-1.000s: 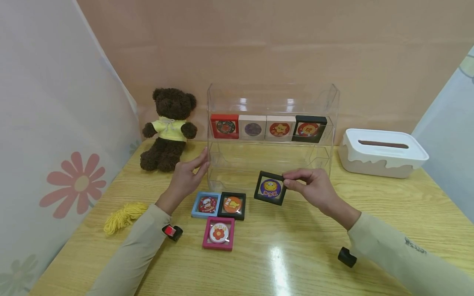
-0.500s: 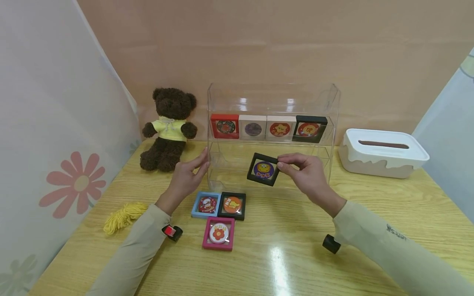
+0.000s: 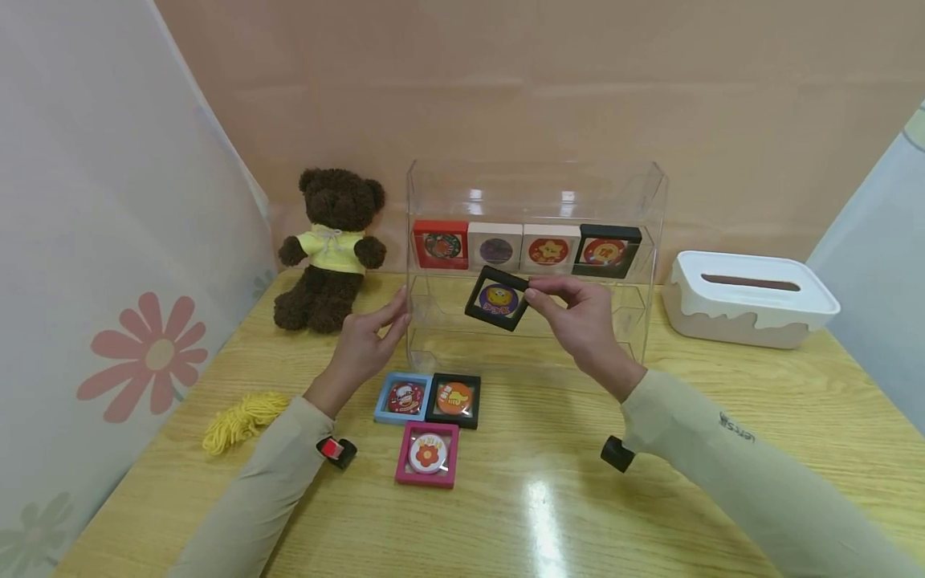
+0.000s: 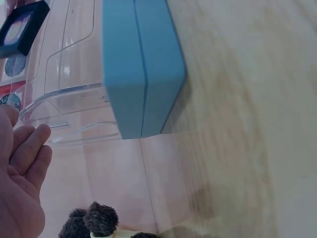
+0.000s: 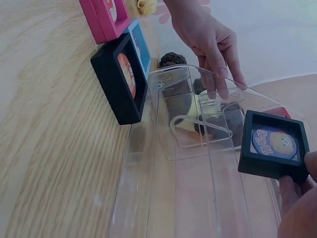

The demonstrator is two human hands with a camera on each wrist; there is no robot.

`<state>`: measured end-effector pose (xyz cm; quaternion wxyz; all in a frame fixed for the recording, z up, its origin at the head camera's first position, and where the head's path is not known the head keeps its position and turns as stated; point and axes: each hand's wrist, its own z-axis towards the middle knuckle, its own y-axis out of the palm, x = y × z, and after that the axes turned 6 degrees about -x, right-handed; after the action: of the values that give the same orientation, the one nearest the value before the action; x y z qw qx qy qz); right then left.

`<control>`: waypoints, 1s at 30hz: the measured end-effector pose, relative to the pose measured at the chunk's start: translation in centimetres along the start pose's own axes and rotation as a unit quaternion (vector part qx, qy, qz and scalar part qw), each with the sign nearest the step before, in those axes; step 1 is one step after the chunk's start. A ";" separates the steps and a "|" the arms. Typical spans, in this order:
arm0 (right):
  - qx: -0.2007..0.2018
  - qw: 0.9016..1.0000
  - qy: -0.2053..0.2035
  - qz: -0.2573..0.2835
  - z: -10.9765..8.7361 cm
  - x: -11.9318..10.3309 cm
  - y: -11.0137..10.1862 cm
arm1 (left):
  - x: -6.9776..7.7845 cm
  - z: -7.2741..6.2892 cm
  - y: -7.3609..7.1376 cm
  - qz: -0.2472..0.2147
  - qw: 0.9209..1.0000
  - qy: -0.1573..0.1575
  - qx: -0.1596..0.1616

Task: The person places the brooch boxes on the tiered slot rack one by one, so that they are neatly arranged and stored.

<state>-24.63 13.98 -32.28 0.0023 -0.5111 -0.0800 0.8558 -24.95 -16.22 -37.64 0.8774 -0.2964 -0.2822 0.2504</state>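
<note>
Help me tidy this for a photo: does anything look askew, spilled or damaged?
Nothing looks spilled or damaged. The black frame with the purple badge is tilted, but the right hand holds it, so that seems normal. The pink frame sits in front of the blue frame and the orange-badge frame, out of line.

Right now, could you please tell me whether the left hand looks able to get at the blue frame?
Probably yes: the blue frame lies on the table close to the left hand, with nothing on it or visibly between them. The hand would likely have to leave the rack first.
</note>
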 end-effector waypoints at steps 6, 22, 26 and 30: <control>0.001 1.000 -0.025 0.006 0.7 0.3 0.9 | -0.1 0.1 0.1 0.000 1.000 0.003 -0.002; -0.025 0.997 -0.059 -0.045 1.4 -2.1 3.4 | 0.1 0.1 0.0 0.010 1.000 -0.004 -0.002; -0.036 0.997 -0.052 -0.039 2.2 -0.5 3.8 | 0.1 0.1 0.0 0.010 1.000 -0.010 -0.004; -0.050 0.996 -0.047 -0.054 2.6 0.8 4.2 | 0.0 0.1 0.0 0.011 1.000 -0.012 -0.006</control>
<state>-26.98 9.57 -32.30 0.0193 -0.4648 -0.1503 0.8724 -24.93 -16.20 -37.56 0.8693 -0.3021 -0.2908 0.2616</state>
